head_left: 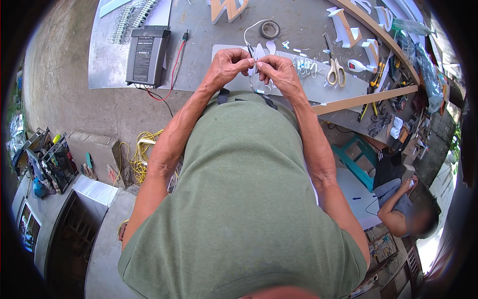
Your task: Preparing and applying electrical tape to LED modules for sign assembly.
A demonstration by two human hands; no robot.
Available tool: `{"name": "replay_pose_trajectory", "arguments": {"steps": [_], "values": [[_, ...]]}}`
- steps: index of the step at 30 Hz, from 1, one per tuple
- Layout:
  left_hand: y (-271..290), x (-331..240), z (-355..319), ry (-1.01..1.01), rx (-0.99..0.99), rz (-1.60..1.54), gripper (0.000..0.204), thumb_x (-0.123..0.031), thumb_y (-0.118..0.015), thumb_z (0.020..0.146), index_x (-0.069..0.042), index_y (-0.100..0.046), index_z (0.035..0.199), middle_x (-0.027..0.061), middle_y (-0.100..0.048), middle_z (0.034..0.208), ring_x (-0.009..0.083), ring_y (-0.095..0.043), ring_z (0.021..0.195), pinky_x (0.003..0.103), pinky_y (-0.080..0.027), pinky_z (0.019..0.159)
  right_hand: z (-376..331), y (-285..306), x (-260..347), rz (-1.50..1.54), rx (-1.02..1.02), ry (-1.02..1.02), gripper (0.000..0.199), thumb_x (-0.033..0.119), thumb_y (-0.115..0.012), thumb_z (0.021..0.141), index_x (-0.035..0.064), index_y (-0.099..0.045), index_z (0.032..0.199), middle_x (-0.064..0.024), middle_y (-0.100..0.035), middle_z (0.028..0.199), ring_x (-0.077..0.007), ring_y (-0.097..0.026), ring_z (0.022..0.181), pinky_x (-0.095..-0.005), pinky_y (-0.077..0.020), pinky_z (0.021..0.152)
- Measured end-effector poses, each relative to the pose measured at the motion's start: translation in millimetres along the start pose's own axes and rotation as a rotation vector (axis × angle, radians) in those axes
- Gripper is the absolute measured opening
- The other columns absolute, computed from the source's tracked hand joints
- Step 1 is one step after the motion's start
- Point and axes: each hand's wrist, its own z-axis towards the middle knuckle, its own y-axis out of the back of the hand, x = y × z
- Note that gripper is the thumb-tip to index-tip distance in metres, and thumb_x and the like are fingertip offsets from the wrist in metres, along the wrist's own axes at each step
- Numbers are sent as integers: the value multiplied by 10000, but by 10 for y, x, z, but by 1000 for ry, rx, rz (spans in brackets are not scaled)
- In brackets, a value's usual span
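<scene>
My left hand [226, 67] and my right hand [280, 72] meet over the near edge of the workbench, fingertips almost touching. Both are closed in a pinch on a thin wire [246, 36], which curves down from beside a roll of dark tape [269, 29]. Its exact ends between the fingers are too small to make out. Just beyond the fingertips lie pale, petal-shaped pieces [271, 47]. To the right of my right hand is a small bundle of white wired modules [306, 66], and past it a pair of scissors with cream handles [336, 74].
A dark power supply box [144, 57] with red and black leads stands at left, near coiled wired strips [132, 20]. Cut-out letters [346, 30] and a curved wooden strip [383, 37] lie right. A green stool [356, 162] and a seated person [406, 204] are at lower right.
</scene>
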Motion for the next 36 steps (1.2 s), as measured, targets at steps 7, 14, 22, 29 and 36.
{"name": "replay_pose_trajectory", "arguments": {"steps": [7,14,22,29,36], "values": [[93,4,53,2,-127,-276,198,-172,-738,909,24,-715,926,78,-704,812,134,-654,694,283,-550,654,160,409,-116,-153,-394,206,174,44,-599,949,-23,-729,1043,-79,-704,828,-131,-662,662,-265,-541,585],[195,20,95,54,-317,-247,183,-132,-734,897,45,-708,935,103,-703,797,146,-670,684,299,-606,640,77,557,95,-462,-692,314,210,98,-616,955,-18,-687,1116,-106,-718,930,-198,-711,851,-324,-579,789],[19,27,140,109,-329,-354,200,-143,-747,897,37,-698,968,104,-708,859,160,-687,747,285,-589,661,-74,-331,68,-180,-157,132,438,255,-794,866,-42,-588,1113,-166,-731,908,-206,-720,818,-332,-584,781],[-122,92,52,138,-372,-271,183,-146,-754,880,20,-717,950,89,-718,844,151,-692,738,263,-550,606,-20,-372,-144,138,-188,33,261,166,-759,890,-50,-656,997,-114,-749,829,-127,-703,760,-267,-534,653],[-150,139,-13,161,-353,-271,208,-162,-785,858,3,-730,973,79,-732,876,114,-653,714,229,-498,564,-27,-512,-271,166,-255,24,204,121,-718,921,-41,-660,1030,-90,-748,828,-105,-690,727,-252,-530,646]]}}
